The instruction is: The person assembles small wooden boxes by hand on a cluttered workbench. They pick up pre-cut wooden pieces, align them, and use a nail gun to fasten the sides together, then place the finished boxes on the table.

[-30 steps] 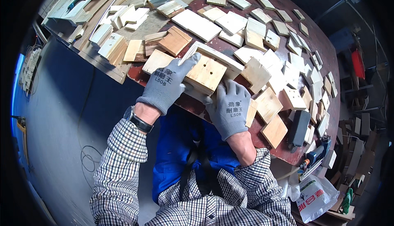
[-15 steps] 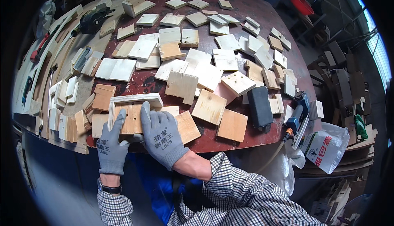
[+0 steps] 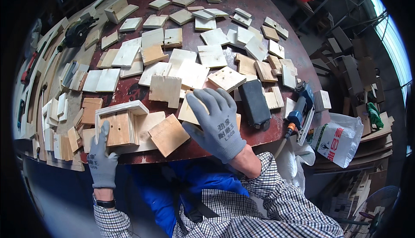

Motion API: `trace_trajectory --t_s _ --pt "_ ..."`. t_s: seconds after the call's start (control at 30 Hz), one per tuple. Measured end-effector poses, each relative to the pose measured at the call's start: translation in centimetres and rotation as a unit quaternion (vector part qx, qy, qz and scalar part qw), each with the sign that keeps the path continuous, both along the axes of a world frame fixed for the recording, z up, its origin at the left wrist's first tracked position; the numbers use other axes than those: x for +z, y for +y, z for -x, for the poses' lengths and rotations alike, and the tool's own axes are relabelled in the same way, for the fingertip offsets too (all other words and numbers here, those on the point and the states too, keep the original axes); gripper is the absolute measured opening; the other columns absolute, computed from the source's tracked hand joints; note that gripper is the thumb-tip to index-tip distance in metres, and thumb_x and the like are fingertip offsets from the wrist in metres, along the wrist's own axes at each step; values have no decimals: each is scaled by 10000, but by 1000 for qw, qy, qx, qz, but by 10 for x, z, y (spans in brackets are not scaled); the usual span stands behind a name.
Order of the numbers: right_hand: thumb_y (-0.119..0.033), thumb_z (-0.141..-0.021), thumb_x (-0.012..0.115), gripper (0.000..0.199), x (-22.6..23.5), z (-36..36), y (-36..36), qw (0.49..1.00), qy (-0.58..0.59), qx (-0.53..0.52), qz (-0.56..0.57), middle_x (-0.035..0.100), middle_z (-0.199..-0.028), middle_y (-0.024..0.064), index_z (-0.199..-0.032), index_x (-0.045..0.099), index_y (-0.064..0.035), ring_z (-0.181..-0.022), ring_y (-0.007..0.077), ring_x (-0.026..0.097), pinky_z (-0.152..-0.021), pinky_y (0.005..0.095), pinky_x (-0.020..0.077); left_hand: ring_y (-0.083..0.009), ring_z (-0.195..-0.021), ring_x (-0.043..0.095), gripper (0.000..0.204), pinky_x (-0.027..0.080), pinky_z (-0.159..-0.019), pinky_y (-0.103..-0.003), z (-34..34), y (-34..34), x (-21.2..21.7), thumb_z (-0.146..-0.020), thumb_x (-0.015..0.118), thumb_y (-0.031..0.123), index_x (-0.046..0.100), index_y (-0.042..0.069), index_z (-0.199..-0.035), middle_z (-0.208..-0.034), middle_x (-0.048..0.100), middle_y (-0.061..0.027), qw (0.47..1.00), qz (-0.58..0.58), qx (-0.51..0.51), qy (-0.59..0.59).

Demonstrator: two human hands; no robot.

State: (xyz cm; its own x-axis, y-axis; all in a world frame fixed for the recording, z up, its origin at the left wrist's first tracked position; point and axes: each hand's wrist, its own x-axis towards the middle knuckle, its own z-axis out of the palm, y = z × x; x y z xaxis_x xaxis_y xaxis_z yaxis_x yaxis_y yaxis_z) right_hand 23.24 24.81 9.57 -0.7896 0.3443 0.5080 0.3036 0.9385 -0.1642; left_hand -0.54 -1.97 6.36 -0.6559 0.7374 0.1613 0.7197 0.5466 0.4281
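Observation:
A small wooden box (image 3: 118,128), made of joined boards with dark holes in its face, rests near the front edge of the table. My left hand (image 3: 102,162), in a grey glove, grips its lower left side, with the index finger along the face and the thumb below. Over the loose wooden pieces to the right, my right hand (image 3: 216,123) is raised with fingers spread, holding nothing. Beneath its fingers a pale square wood block (image 3: 189,113) is partly covered. An orange-brown wood block (image 3: 169,135) lies between the box and that hand.
Many pale wood pieces (image 3: 212,56) cover the red table (image 3: 203,151). To the right are a dark oblong block (image 3: 254,104) and a blue air nailer (image 3: 300,110) with a hose. A white plastic bag (image 3: 337,140) hangs beyond the table edge. Long boards (image 3: 88,50) line the left.
My right hand has left the wooden box and moved right, its fingers opening out. My left hand still holds the box, which now shows more of its right side. The whole view has shifted slightly.

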Motion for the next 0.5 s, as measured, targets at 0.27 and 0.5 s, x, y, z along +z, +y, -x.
trace_trajectory --t_s 0.27,0.5 --pt "-302 -785 842 494 11 -44 110 982 -133 -70 -117 670 -1241 44 -1223 657 -168 -1200 270 613 -1078 488 424 -380 -1183 620 976 541 -1044 -448 1 4 -6 -715 880 32 475 172 -1591 -1329 628 -165 999 -38 -8 -4" --pt "-255 -1002 658 197 26 -30 148 973 157 -145 86 703 -901 130 -1033 683 -62 -847 318 678 -816 424 512 -380 -1212 615 1018 523 -1080 -449 -1 0 -2 -692 847 -59 455 173 -1602 -1349 618 -164 999 -31 -5 10"
